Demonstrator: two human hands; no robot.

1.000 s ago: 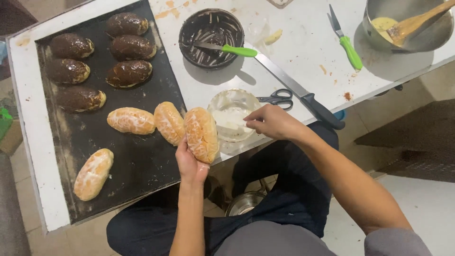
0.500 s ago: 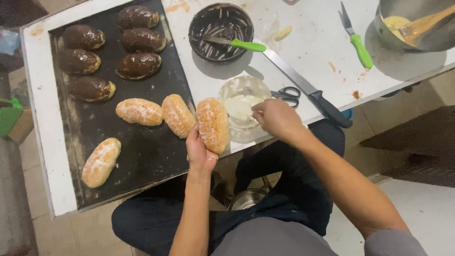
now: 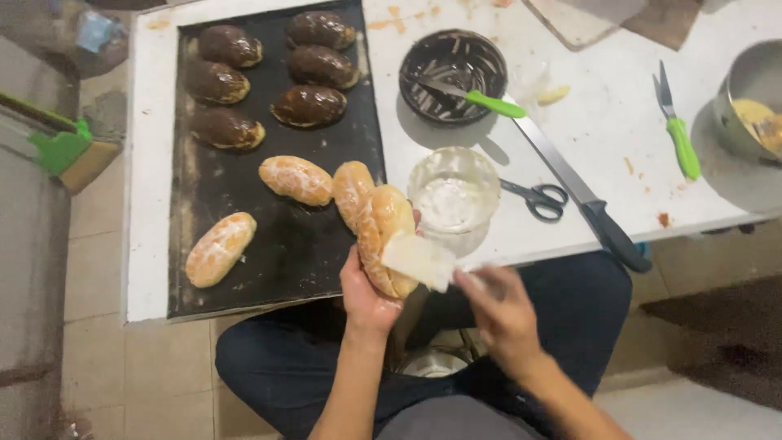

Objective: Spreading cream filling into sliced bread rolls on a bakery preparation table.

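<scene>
The left hand [image 3: 368,295] holds a plain bun [image 3: 386,238] up past the near edge of the table [image 3: 595,114], its grip closed around the bun's lower end. A moment ago the right hand [image 3: 501,314] was at the clear bowl [image 3: 454,195] near that edge; now it has come away from the bowl and is beside the bun with something pale and white [image 3: 419,261] against the bun's side. It looks like the bun is getting filled or spread with cream from the bowl. The right hand is blurry, so I cannot tell if it is shut on a tool or just open. Three plain buns [image 3: 297,179] and five chocolate buns [image 3: 309,104] lie on the black tray [image 3: 269,253] at the left end. The pot [image 3: 753,106] at the right edge is cut off.
</scene>
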